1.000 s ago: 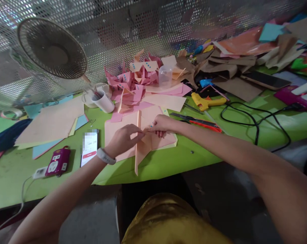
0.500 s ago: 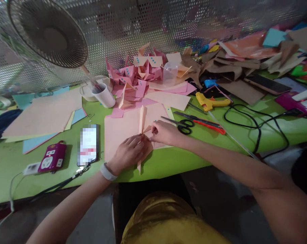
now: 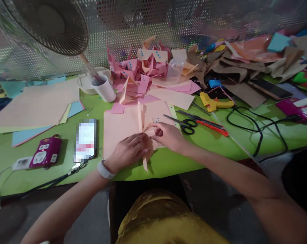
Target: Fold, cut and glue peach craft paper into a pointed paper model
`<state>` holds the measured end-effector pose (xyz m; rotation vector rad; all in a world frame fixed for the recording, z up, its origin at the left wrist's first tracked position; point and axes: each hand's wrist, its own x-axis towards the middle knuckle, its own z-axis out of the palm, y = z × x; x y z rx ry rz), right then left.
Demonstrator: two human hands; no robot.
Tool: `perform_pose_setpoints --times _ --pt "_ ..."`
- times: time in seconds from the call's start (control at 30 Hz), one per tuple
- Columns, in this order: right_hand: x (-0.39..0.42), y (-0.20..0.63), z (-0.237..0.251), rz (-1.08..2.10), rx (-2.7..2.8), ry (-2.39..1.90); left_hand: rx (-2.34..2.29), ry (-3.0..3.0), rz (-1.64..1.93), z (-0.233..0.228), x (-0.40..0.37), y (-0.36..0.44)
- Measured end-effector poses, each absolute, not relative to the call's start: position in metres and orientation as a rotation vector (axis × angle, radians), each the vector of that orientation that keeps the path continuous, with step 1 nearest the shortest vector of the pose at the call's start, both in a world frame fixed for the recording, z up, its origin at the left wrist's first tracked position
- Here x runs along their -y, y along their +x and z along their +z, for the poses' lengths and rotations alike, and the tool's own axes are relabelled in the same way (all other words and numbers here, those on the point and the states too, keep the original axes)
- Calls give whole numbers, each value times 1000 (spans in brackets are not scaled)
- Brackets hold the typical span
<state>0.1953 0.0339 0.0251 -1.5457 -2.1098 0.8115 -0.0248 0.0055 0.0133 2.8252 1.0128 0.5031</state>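
A folded peach paper piece (image 3: 140, 117) with upright flaps stands on flat peach sheets (image 3: 117, 127) near the table's front edge. My left hand (image 3: 129, 149) is closed over its middle, the fingers pressing and gripping the folds. On the other side my right hand (image 3: 168, 135) pinches a flap of the same piece between thumb and fingers. A narrow paper tail (image 3: 145, 164) sticks out below my left fingers. The centre of the folds is hidden under my hands. Black-handled scissors (image 3: 186, 125) lie just beyond my right hand.
Right of the scissors are a red utility knife (image 3: 211, 127) and a yellow glue gun (image 3: 214, 103). Pink folded papers (image 3: 133, 71) pile up behind. A phone (image 3: 85, 140) and a purple power socket (image 3: 45, 152) lie left, below a fan (image 3: 49, 23).
My right fingers have shifted from a curled position to a pinch on the flap, which shows more. The paper's lower tail has swung slightly right. The view has shifted a little.
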Motion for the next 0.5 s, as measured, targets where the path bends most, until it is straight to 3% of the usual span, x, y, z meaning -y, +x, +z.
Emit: perform_pose_setpoints --times 0.17,0.5 --pt "-35 198 25 920 2095 -1533 -1025 2864 471 16 -3 -24" --pt "-28 204 16 320 2494 -972 -1000 2921 553 17 -3 -23"
